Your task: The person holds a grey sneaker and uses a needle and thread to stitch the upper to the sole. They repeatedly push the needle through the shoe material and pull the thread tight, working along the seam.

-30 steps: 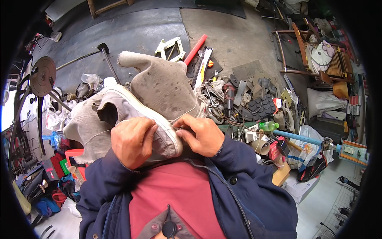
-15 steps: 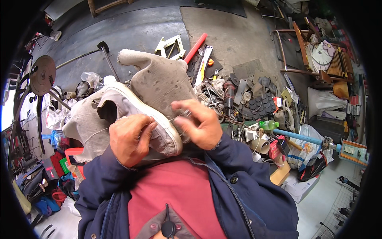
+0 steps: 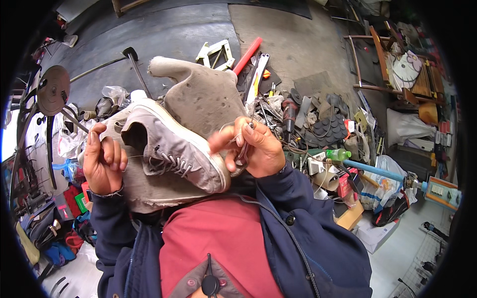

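A grey canvas sneaker (image 3: 176, 154) with a white sole and white laces lies tilted on a grey-brown cloth (image 3: 203, 102) over my lap. To its left my left hand (image 3: 104, 161) is raised, its fingers curled on a thin thread (image 3: 134, 157) that runs toward the shoe. By the toe and sole edge, my right hand (image 3: 256, 146) closes around a slim metal tool (image 3: 242, 160), which looks like an awl; its thin tip points away from me. Some thread loops near these fingers, which are partly blurred.
Beyond my right hand lies a heap of rubber scraps (image 3: 328, 126) and tools, with a dark power tool (image 3: 289, 115) in it. A green bottle (image 3: 338, 155) and a blue pole (image 3: 372, 169) are at the right. A metal stand with a round disc (image 3: 53, 89) rises at the left.
My left hand has drawn back left from the sneaker's upper, uncovering the laces. My right hand stays near the toe, turned so the metal tool shows more plainly.
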Demonstrator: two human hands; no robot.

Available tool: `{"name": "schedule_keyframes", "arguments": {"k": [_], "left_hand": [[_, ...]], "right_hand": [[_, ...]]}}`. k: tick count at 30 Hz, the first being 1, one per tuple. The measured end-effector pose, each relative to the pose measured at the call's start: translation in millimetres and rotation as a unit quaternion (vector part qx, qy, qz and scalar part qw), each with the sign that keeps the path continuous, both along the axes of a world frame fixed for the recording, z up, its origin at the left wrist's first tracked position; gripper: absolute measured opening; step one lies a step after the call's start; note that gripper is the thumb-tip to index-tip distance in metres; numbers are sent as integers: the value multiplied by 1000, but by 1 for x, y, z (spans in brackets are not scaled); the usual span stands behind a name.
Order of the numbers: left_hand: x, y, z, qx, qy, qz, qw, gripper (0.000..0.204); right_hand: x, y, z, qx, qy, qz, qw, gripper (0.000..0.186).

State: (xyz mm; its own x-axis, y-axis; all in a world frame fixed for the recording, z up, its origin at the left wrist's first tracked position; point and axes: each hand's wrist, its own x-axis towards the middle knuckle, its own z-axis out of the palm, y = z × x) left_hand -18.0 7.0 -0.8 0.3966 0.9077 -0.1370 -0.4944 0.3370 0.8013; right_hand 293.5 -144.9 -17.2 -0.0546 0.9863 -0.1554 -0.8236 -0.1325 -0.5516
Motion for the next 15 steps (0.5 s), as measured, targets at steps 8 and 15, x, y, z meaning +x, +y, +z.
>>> {"name": "schedule_keyframes", "arguments": {"k": [8,15], "left_hand": [[-139,101,-24,71,34,142,987,31],[-189,118,-43,52,17,101,993,30]], "right_hand": [[-2,-6,1,-113,-125,-14,986,25],[-21,0,7,39,-605,-88,790,21]]}}
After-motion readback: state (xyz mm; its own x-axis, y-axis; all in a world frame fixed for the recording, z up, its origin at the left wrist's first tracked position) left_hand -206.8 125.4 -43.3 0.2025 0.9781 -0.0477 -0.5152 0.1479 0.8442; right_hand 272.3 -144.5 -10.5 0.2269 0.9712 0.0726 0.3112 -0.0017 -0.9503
